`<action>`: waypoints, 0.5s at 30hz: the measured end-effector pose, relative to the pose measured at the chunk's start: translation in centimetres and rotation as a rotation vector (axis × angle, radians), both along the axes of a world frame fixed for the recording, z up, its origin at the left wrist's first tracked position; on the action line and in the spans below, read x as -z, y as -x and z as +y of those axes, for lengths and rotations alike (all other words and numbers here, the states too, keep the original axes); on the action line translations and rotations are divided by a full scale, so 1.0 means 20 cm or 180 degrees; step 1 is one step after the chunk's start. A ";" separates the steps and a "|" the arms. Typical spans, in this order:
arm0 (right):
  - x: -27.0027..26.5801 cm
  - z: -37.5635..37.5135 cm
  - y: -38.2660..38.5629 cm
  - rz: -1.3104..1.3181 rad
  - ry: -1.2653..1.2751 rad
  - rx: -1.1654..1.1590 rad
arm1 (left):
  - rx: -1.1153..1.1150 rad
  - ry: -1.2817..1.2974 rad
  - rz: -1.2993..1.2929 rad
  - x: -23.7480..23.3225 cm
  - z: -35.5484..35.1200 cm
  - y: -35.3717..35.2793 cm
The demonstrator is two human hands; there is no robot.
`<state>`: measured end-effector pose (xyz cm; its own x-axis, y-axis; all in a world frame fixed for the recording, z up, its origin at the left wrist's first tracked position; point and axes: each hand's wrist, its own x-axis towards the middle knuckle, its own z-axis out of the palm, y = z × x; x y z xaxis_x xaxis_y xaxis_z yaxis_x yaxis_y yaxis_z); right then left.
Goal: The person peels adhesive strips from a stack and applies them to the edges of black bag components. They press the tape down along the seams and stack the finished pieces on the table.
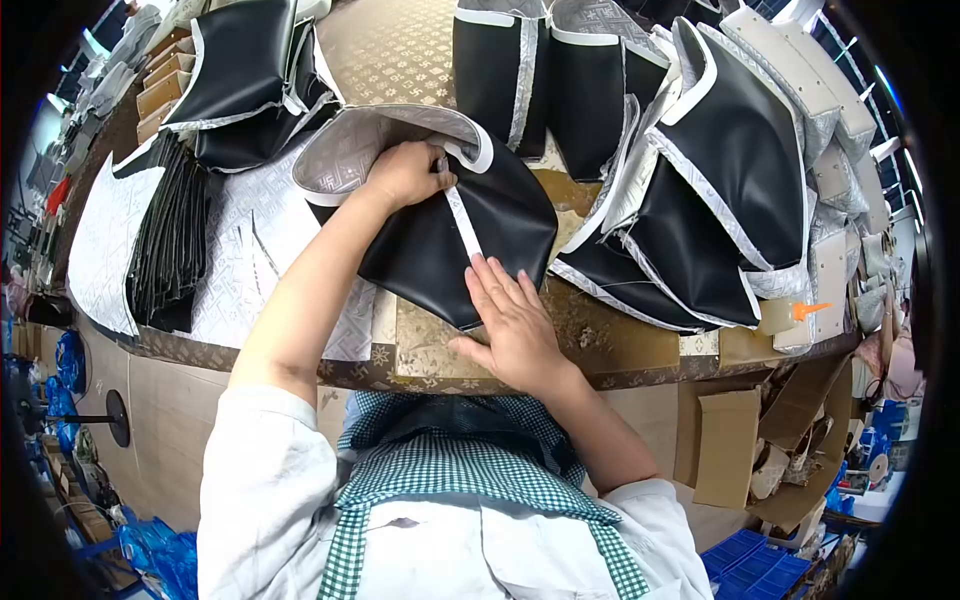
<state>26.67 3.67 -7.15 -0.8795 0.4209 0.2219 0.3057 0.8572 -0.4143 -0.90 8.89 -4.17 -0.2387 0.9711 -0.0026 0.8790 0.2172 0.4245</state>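
In front of me lies a black leather-like bag body (415, 260) with a grey patterned lining and a white band along its open rim. My left hand (405, 175) reaches over the opening, its fingers closed on the rim at the upper end of a narrow white strip (461, 225). That strip runs down the black face along a seam. Flat on the lower end of the strip lies my right hand (518, 325), fingers stretched and thumb apart. What lies under its fingertips is hidden.
At left stand a stack of black panels (172, 235) and a folded black bag piece (240, 65). Several similar black pieces (735, 150) crowd the right side, near an orange-tipped glue bottle (790, 315). A cardboard box (728, 445) stands below the table edge at right.
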 end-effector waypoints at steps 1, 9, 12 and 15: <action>0.00 -0.04 -0.03 -0.0052 -0.0044 0.0050 | 0.0001 -0.0041 0.0054 0.01 0.00 0.00; 0.01 -0.22 -0.23 -0.0210 -0.0194 0.0207 | -0.0005 -0.0238 -0.0116 -0.09 -0.04 -0.01; 0.02 -0.25 -0.26 -0.0220 -0.0192 0.0234 | 0.0127 -0.0528 -0.0075 -0.18 -0.06 0.00; 0.03 -0.25 -0.26 -0.0183 -0.0217 0.0244 | 0.0314 -0.0908 -0.0427 -0.34 -0.13 -0.06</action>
<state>31.94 -1.41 -7.85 -0.8575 0.4730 0.2024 0.3930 0.8561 -0.3357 0.21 6.20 2.64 -0.1594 0.9556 0.2477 0.8220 -0.0104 0.5694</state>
